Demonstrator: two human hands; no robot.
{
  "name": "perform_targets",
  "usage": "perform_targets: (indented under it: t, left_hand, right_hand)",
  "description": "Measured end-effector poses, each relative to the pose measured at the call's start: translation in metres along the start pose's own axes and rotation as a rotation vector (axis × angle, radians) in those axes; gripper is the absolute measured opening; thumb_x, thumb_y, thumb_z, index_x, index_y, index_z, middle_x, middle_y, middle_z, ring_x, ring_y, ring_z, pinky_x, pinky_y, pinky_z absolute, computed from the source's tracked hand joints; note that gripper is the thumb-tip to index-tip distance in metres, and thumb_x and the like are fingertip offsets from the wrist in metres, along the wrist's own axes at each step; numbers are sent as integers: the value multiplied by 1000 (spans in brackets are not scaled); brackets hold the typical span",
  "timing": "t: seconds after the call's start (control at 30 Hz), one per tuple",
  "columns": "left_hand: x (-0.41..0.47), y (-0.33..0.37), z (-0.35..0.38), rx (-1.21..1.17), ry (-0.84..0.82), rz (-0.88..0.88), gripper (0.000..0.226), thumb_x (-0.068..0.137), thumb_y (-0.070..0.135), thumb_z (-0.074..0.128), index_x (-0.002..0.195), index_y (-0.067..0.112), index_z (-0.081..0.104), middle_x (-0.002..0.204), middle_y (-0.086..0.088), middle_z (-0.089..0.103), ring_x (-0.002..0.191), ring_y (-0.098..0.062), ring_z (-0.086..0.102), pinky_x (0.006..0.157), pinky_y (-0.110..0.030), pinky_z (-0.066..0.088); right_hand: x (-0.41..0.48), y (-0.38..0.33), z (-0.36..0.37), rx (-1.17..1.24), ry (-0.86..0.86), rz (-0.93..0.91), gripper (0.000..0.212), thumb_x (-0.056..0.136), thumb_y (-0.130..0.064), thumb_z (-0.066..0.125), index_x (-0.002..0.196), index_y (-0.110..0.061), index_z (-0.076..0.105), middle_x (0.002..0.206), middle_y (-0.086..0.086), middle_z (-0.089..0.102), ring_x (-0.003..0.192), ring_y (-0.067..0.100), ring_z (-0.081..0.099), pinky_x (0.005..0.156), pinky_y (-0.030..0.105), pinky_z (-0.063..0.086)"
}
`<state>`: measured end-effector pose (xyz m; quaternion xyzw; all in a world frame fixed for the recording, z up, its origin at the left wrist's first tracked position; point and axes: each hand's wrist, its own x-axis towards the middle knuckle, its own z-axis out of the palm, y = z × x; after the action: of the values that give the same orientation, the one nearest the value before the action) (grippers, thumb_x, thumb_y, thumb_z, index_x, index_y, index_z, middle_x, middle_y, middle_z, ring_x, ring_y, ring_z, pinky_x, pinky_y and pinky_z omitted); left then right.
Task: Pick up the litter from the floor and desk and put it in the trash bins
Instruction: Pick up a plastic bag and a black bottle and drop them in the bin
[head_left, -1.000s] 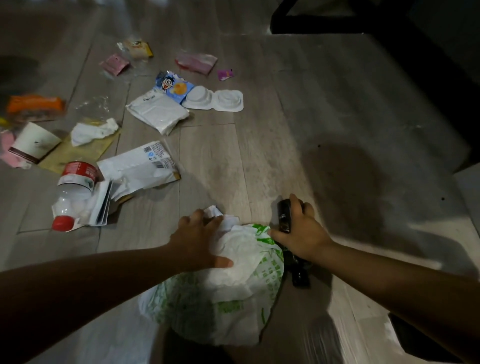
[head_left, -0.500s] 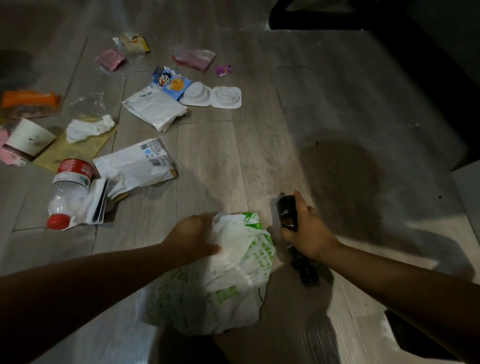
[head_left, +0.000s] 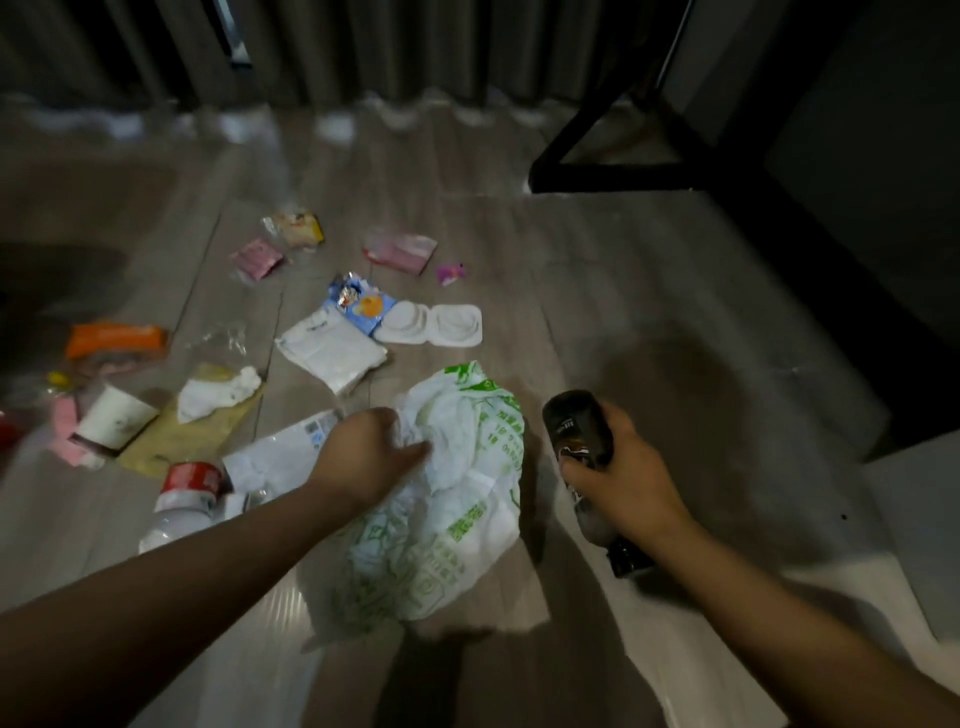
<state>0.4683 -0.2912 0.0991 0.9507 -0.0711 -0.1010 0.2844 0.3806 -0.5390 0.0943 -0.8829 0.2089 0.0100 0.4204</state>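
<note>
My left hand (head_left: 371, 452) grips a crumpled white plastic bag with green print (head_left: 457, 499), which hangs above the wooden floor in the lower middle. My right hand (head_left: 621, 478) holds a dark bottle (head_left: 579, 434) beside the bag, its cap end pointing down toward me. Litter lies on the floor to the left and beyond: a clear bottle with a red label (head_left: 179, 499), a white mailer (head_left: 270, 457), a white paper cup (head_left: 111, 423), a tissue on a yellow wrapper (head_left: 218, 395), a white packet (head_left: 332, 351) and a white double-cup tray (head_left: 434, 325). No trash bin is in view.
Small wrappers (head_left: 400, 249) and an orange pack (head_left: 117, 338) lie farther out. Grey curtains (head_left: 363, 52) hang at the back. A black desk frame (head_left: 608, 171) stands at the back right, with a pale rug or board (head_left: 914, 519) at the right edge.
Both hands have risen from the floor, lifting the bag and the dark bottle. The camera has tilted up, so the curtains and more of the desk frame show.
</note>
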Motion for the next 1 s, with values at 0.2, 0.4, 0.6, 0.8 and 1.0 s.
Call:
perform_targets:
  t: [0.2,0.4,0.6,0.8,1.0]
  left_hand:
    - [-25,85,-131,-53,136,-65,49,82,40,68,57,21,30,54,6,36,58,-18,40,56,-28,20]
    - [-69,175,-279,-209,231,-91,37,81,43,67,83,7,59,78,-7,65,78,-26,62,65,-30,41]
    - [-102,291,-444,-245,304,-35,39,82,46,66,99,11,61,82,2,64,82,-21,63,62,-23,35]
    - [-149,418,-586,-369,320,95,36,80,47,67,97,15,66,88,2,71,83,-19,66,75,-35,53]
    - [-217,525,-662,-568,431,162,40,68,64,64,90,31,63,85,15,69,81,-3,65,71,-30,53]
  right_hand:
    - [-15,-124,-67,152,17,87,71,75,-26,72,138,-36,41,100,-10,65,82,9,65,67,21,49]
    - [-53,-267,-176,304,116,117,64,76,-22,75,133,-33,48,85,-26,58,65,-14,60,47,5,41]
    - [-98,-414,-314,413,174,38,54,77,-19,74,122,-36,52,88,-20,65,67,-13,62,51,6,42]
    - [-159,-547,-451,533,223,-83,54,76,-25,75,117,-45,46,94,-24,62,80,-4,66,67,18,53]
    - [-230,-623,-560,659,364,-233,68,76,-29,75,136,-40,43,113,-18,61,96,2,63,73,24,51]
